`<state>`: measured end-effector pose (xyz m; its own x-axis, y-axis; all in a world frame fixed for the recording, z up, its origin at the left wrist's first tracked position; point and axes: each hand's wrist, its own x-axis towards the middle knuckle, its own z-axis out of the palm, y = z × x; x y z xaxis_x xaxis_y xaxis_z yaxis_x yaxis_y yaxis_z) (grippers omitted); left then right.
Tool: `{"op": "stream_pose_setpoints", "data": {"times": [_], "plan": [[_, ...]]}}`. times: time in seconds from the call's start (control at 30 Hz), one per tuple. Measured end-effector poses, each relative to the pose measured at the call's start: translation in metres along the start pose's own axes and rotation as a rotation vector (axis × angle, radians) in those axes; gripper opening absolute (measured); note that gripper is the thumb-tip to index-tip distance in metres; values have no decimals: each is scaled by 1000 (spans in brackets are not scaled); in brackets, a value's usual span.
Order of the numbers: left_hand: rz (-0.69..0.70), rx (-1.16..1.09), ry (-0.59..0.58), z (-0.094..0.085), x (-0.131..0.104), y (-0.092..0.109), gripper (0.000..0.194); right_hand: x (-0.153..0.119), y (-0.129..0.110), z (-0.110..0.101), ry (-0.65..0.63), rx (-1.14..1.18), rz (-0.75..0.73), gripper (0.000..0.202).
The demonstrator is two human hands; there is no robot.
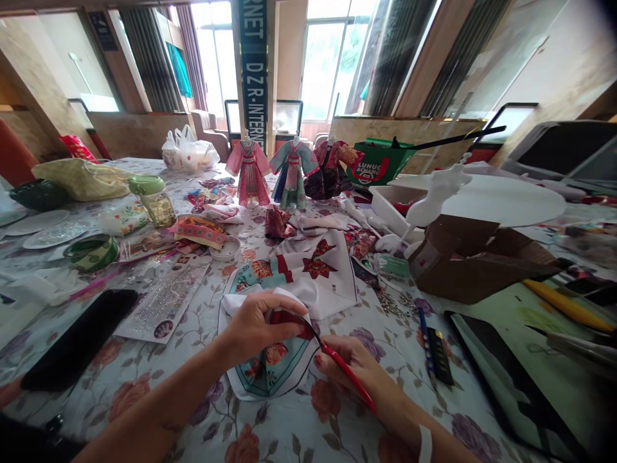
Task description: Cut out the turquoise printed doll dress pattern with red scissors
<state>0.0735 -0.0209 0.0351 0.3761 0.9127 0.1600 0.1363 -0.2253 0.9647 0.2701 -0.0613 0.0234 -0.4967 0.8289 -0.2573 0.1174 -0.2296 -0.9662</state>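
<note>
My left hand (260,328) pinches a printed cloth piece (277,382), white with teal, dark red and orange patterns, thumb and fingers pressed together near its upper edge. In my right hand (351,363) lies a slim red-handled tool (349,379); its exact kind is unclear. A thin dark curved line runs from the tool's front end to the cloth by my left thumb. Behind my hands, a white fabric sheet (337,283) with a printed dark red motif lies spread on the table. Both hands are close together over the flowered tablecloth (245,444).
Several small dressed doll forms (248,170) stand at the back. A cardboard box (472,263), a white mannequin form (436,190) and a tablet (511,379) are at right. A black phone (80,337), a bead sheet (166,299) and a green-lidded jar (157,202) lie left.
</note>
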Motion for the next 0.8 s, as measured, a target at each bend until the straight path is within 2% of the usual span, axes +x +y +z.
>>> {"op": "stream_pose_setpoints", "data": {"times": [0.23,0.8], "plan": [[6,21,0,0,-1,0,19,0,2,-2,26,-61,-64,49],[7,71,27,-1,-1,2,20,-1,-4,1,63,-83,-29,51]]}}
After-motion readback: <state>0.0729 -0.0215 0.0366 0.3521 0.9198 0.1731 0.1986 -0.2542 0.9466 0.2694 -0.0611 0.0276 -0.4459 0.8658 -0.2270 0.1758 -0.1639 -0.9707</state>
